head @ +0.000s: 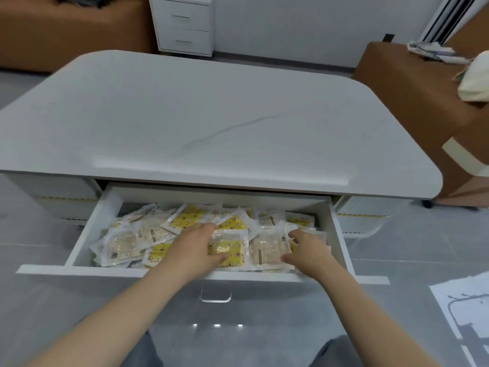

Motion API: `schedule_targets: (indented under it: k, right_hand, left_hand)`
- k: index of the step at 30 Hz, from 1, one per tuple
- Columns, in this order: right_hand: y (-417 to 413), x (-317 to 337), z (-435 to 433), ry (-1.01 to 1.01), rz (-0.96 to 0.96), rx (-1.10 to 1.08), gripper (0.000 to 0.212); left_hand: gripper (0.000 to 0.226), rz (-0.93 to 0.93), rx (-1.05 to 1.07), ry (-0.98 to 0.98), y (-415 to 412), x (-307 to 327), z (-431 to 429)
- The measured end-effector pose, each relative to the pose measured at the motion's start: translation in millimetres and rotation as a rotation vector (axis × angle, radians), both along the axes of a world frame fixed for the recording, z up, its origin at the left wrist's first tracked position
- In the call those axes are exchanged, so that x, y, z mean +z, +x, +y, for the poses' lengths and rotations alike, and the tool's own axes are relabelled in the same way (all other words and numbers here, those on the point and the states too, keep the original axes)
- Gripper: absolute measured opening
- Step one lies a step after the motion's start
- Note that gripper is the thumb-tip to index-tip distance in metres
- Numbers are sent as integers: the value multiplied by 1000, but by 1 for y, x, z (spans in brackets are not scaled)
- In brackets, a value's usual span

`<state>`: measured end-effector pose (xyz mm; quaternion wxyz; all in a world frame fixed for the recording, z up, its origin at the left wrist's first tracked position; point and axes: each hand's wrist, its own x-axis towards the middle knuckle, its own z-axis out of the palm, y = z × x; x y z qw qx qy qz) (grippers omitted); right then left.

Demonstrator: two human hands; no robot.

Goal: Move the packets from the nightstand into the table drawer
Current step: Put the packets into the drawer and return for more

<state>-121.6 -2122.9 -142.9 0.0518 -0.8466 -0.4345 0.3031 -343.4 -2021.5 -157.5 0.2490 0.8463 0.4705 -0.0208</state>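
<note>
The drawer (79,245) stands pulled out from under the front edge of the table (211,115), and its floor is covered edge to edge with packets (127,242), some yellow-printed, some pale and clear-wrapped, overlapping at mixed angles. No packet is visible outside the drawer; the white cabinet (182,22) against the far wall, which may be the nightstand, shows no packets on the part of it in view.

The left hand (193,245) lies palm down on the heap left of centre. Its fingers (205,226) are spread and loosely curved, with the thumb reaching right onto a yellow packet (227,250). It appears to press or release rather than grip; a closed hold on any packet cannot be confirmed.

The right hand (308,250) rests beside the right wall of the drawer, fingers partly open, with the thumb and forefinger bracketing the right edge of a pale packet (267,250). Whether it pinches that packet cannot be told.

The two packets lie side by side between the hands, their long sides running front to back. The yellow one is nearer the left hand, the pale one nearer the right. Judgement: the hands are settling a delivered load, and each would withdraw toward the person, clear of the drawer front.
</note>
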Motion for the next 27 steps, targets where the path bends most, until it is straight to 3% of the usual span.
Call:
schedule_targets:
  k: [6, 9, 12, 16, 21, 27]
  right_hand:
    - [-12, 8, -23, 55, 6, 49, 56]
    - [-22, 19, -41, 147, 61, 143, 73]
    - [-31, 17, -53, 143, -36, 279, 89]
    - [-31, 3, -54, 186, -184, 254, 97]
    - [-20, 7, -37, 190, -411, 326, 132]
    - [-8, 13, -12, 166, -483, 366, 147]
  left_hand:
    - [74, -6, -57, -28, -21, 15, -23]
    - [81, -8, -82, -19, -35, 16, -29]
    - [85, 4, -100, 78, -46, 18, -31]
    - [100, 118, -126, 248, -47, 26, -28]
    - [137, 290, -114, 298, -37, 36, -8]
    - [146, 345, -118, 354, -22, 38, 13]
